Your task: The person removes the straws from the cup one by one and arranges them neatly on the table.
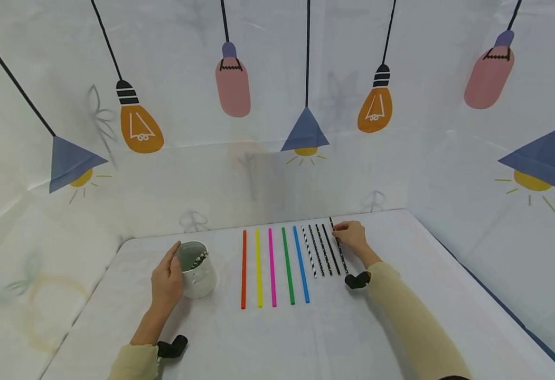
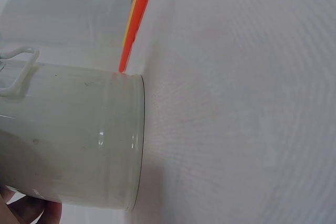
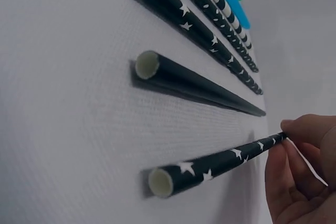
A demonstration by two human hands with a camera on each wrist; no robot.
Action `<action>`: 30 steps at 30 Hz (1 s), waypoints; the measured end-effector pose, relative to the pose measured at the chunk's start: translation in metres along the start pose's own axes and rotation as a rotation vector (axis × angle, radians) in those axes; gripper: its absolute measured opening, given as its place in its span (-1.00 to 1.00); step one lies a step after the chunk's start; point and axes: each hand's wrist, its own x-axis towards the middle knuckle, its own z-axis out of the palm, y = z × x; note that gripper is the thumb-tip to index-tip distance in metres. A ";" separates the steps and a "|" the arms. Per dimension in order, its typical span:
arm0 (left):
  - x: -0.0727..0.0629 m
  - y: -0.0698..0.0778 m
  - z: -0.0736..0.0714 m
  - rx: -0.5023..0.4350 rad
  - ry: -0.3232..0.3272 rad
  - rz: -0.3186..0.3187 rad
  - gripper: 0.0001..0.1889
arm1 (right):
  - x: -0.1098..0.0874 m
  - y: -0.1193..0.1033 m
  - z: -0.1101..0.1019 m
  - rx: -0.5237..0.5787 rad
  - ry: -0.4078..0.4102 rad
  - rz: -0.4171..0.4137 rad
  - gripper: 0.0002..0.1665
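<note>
A: Left hand [image 1: 167,279]?
B: Curved round the side of a white cup [image 1: 198,285], fingers against its wall. Cup upright on the table [image 1: 329,338], left of the straws. Small black-and-white ends show inside; contents not clear beyond that.
A: Right hand [image 1: 351,236]?
B: Thumb and fingers closed in a pinch on the far end of a black straw with white stars [image 3: 226,163]. That straw is the last at the right of the row. Its near end lies close over the table; cannot tell if it touches.
A: Order of the others, left to right, head view?
B: Red straw [image 1: 244,269], yellow straw [image 1: 259,268], pink straw [image 1: 272,267], green straw [image 1: 288,266], blue straw [image 1: 301,265]. Next, four shorter ones: striped straw [image 1: 309,252], dotted straw [image 1: 317,250], another starred straw [image 1: 323,250], plain black straw [image 1: 331,249]. All lie apart, roughly side by side.
A: Nearest neighbour of the pinched straw?
B: The plain black one. Right wrist view shows bare table between them.
A: Surroundings?
B: Pale backdrop [image 1: 267,184] behind the table, printed with a blue lamp [image 1: 306,131] and orange bulbs [image 1: 375,108]. Pale yellow sleeves [image 1: 415,327] on both arms.
</note>
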 end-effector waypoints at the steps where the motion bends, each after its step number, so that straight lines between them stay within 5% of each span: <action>1: 0.000 0.000 0.000 -0.002 0.000 0.002 -0.56 | 0.000 0.001 0.000 -0.011 0.002 0.002 -0.68; 30: -0.001 0.004 -0.001 0.004 -0.015 -0.007 -0.56 | 0.004 0.008 0.008 -0.095 -0.004 -0.006 -0.73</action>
